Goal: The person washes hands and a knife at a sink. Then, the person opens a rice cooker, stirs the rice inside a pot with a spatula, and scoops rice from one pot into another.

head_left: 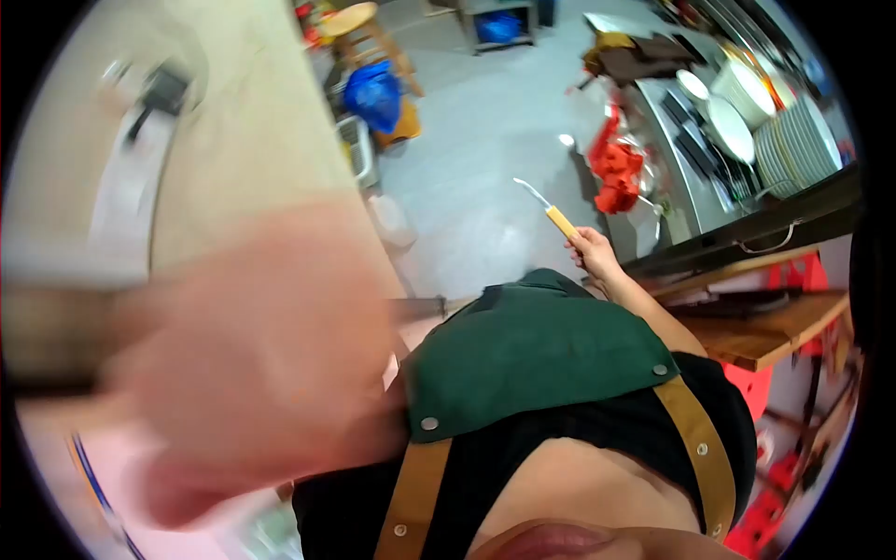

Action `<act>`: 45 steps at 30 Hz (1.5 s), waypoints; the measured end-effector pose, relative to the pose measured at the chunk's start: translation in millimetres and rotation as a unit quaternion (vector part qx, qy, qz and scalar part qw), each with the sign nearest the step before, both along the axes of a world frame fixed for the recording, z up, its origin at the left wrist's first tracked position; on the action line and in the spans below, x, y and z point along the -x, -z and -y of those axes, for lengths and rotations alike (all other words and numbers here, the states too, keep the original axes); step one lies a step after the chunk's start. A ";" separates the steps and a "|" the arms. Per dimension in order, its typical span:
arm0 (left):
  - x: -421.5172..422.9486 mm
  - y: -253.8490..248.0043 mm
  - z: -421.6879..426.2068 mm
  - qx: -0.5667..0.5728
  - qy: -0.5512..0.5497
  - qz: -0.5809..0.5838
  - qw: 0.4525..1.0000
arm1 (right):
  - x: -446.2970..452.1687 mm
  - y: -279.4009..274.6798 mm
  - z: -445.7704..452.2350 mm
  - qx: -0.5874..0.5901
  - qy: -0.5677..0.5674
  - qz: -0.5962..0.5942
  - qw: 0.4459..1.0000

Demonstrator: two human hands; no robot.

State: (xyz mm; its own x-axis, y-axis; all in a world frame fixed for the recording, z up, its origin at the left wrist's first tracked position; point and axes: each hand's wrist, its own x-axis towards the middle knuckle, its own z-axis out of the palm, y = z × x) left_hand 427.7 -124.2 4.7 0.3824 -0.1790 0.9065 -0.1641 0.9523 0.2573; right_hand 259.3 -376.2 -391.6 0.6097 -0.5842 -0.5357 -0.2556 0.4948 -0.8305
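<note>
My right hand (592, 252) is closed around the handle of a tool (561, 221). It has a straight yellow handle and a slim, curved metal tip, and it is held out over the grey floor. Very near the camera, my left hand (271, 345) fills much of the left side and is smeared by motion. Its fingers cannot be made out. A blurred brownish, dark-edged shape (56, 341) lies at its left; whether the hand holds it is unclear. Between the hands, a green apron (541, 359) with brown straps covers my front.
A long pale counter (271, 121) runs along the left. On the right, a metal worktop (695, 191) bears stacked plates (793, 145), bowls and cutlery, with a red bag (618, 173) beside it. Farther off are a wooden stool (359, 33) and a blue bag (373, 96).
</note>
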 end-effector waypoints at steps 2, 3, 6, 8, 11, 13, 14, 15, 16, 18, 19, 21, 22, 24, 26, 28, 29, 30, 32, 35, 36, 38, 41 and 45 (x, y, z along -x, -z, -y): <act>-61.8 -25.7 15.5 0.024 0.158 0.033 0.987 | -19.2 14.2 32.2 0.024 0.047 0.003 0.999; -93.7 -32.6 38.6 0.008 0.215 0.082 0.973 | -32.9 25.2 46.4 0.008 0.077 -0.002 0.997; -167.6 -14.3 121.8 -0.014 0.289 0.187 0.939 | -87.7 44.2 105.7 0.005 0.146 -0.010 0.989; -207.5 -2.4 180.0 -0.007 0.301 0.218 0.928 | -126.6 47.8 161.0 0.007 0.168 0.017 0.986; -268.5 -5.8 261.6 -0.013 0.311 0.229 0.922 | -190.9 28.2 250.9 0.028 0.177 0.030 0.983; -306.9 -11.1 309.0 -0.018 0.311 0.229 0.922 | -237.5 -3.0 310.8 0.045 0.169 0.063 0.983; -328.5 -12.2 327.5 -0.013 0.308 0.229 0.924 | -257.8 -32.8 333.7 0.035 0.151 0.068 0.986; -347.6 -10.2 348.7 -0.006 0.304 0.232 0.924 | -277.1 -32.6 357.5 0.045 0.154 0.069 0.985; -363.9 -8.9 367.4 0.004 0.305 0.246 0.920 | -300.5 -36.7 387.0 0.067 0.156 0.081 0.982; -401.1 -2.7 404.9 0.025 0.309 0.270 0.912 | -344.2 -66.5 437.9 0.080 0.138 0.077 0.984; -421.7 1.6 426.9 0.033 0.312 0.273 0.909 | -364.7 -70.4 464.0 0.083 0.140 0.091 0.982; -463.2 11.0 478.4 0.046 0.319 0.279 0.905 | -402.5 -88.2 520.7 0.097 0.163 0.134 0.973; -487.7 16.8 505.0 0.045 0.324 0.277 0.904 | -421.2 -90.7 537.5 0.096 0.176 0.148 0.969; -532.8 18.4 567.9 0.035 0.340 0.273 0.899 | -451.3 -101.8 581.0 0.114 0.200 0.184 0.956; -580.4 16.7 629.4 0.047 0.366 0.280 0.886 | -466.7 -100.3 626.8 0.110 0.224 0.195 0.949; -620.0 6.4 694.5 0.060 0.396 0.281 0.872 | -470.9 -96.5 658.9 0.066 0.288 0.191 0.936; -637.6 1.6 726.3 0.065 0.412 0.288 0.862 | -475.3 -98.1 679.1 0.050 0.316 0.197 0.927; -650.9 -2.9 758.8 0.069 0.430 0.290 0.852 | -474.5 -100.0 694.3 0.027 0.348 0.214 0.912; -674.6 -8.3 820.4 0.084 0.457 0.293 0.836 | -462.0 -91.2 724.6 0.031 0.401 0.223 0.888; -696.0 -12.3 913.9 0.106 0.508 0.288 0.805 | -447.0 -81.2 760.4 0.052 0.474 0.170 0.862; -701.2 -11.3 941.5 0.108 0.519 0.287 0.798 | -443.4 -75.5 772.1 0.045 0.501 0.153 0.851; -708.3 -9.5 995.2 0.102 0.539 0.282 0.787 | -434.8 -61.9 800.9 0.053 0.514 0.149 0.843; -709.4 -15.2 1066.6 0.088 0.571 0.272 0.770 | -422.1 -36.9 870.6 0.058 0.527 0.129 0.838; -714.3 -19.0 1171.5 0.084 0.720 0.101 0.682 | -408.1 -21.5 999.9 0.051 0.530 0.083 0.842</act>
